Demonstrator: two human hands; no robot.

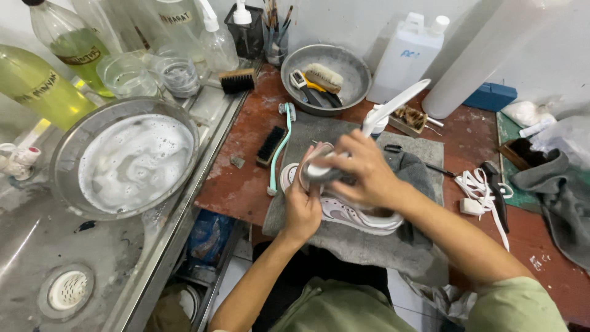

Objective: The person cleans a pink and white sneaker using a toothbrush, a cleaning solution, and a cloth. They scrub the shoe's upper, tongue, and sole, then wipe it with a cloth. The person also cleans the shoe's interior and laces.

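Honestly, my left hand (301, 206) is wrapped around the white sneaker (350, 212) on the grey towel (362, 246), and my right hand (362, 169) is closed on a long white brush (393, 106). Slippery grip: the sneaker could slide off toward the table edge (227, 212).

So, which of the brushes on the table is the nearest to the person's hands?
The black-bristled brush with the long teal handle, lying just beside the left hand. The other brushes sit farther back, in the metal bowl and by the bottles.
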